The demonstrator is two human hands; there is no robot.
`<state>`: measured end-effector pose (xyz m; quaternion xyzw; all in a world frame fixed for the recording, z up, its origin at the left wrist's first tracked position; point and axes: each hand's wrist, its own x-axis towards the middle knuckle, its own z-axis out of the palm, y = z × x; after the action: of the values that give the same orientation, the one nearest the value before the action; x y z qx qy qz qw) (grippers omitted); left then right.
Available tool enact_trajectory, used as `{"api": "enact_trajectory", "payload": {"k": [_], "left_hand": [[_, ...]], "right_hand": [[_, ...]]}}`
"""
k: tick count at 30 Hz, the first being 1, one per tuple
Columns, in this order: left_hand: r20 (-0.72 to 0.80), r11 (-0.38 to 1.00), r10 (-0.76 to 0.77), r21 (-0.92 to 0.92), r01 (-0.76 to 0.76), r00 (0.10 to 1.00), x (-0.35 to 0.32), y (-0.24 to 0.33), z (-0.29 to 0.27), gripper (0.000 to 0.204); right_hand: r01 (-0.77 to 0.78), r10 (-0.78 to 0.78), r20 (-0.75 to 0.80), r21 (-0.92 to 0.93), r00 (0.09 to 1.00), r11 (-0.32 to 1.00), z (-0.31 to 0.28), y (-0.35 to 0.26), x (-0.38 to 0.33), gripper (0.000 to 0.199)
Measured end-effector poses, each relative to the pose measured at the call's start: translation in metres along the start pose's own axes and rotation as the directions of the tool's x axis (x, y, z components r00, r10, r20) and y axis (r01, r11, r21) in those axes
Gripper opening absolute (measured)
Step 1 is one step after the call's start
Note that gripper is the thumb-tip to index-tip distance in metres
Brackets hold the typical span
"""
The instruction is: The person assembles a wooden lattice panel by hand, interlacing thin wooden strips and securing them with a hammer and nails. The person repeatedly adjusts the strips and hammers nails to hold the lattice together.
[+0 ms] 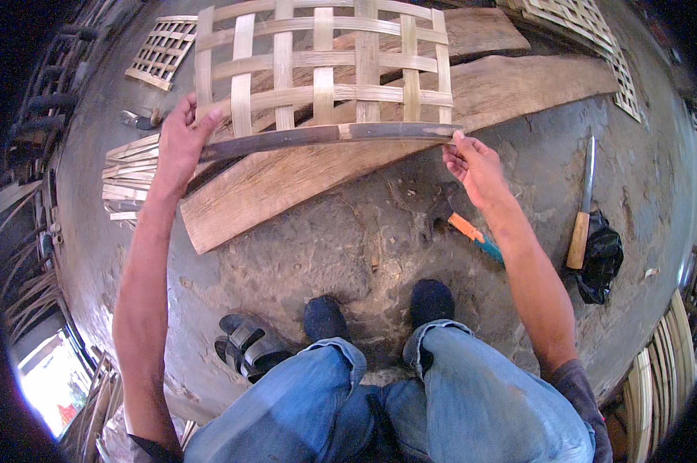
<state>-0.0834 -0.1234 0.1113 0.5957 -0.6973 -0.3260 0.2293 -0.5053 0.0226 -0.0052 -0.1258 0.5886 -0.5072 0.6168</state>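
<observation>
Before me, an open lattice panel of woven pale bamboo strips is held up by its near edge. Along that edge runs a dark, slightly curved bamboo strip. My left hand grips the panel's lower left corner, thumb on the near side. At the opposite corner, my right hand pinches the end of the dark strip between thumb and fingers. Under the panel lie long, rough wooden planks, partly hidden by it.
To the right lie a wooden-handled knife and a black plastic bag. An orange and teal tool rests below my right hand. Sandals sit near my feet. Other woven panels and a bundle of strips lie around.
</observation>
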Motion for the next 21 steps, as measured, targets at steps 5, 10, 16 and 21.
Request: {"api": "enact_trajectory", "payload": {"k": [5, 10, 16, 21], "left_hand": [[0.03, 0.99, -0.108, -0.091, 0.11, 0.994, -0.01, -0.012, 0.002, 0.045], [-0.06, 0.976, -0.205, -0.09, 0.199, 0.977, -0.069, -0.087, 0.003, 0.039], [-0.074, 0.871, -0.127, 0.469, 0.147, 0.989, -0.076, -0.095, 0.02, 0.048], [-0.001, 0.908, 0.314, 0.294, -0.3, 0.949, -0.064, 0.005, 0.053, 0.052]], "right_hand": [[0.057, -0.057, 0.013, 0.038, 0.998, 0.998, 0.005, -0.01, -0.005, 0.025], [0.043, -0.031, 0.128, -0.095, 0.991, 0.995, 0.033, -0.016, -0.013, 0.023], [0.042, -0.023, 0.165, -0.114, 0.986, 0.993, 0.03, -0.005, -0.004, 0.017], [0.035, -0.026, 0.155, -0.052, 0.988, 0.998, 0.037, -0.003, -0.012, 0.017]]}}
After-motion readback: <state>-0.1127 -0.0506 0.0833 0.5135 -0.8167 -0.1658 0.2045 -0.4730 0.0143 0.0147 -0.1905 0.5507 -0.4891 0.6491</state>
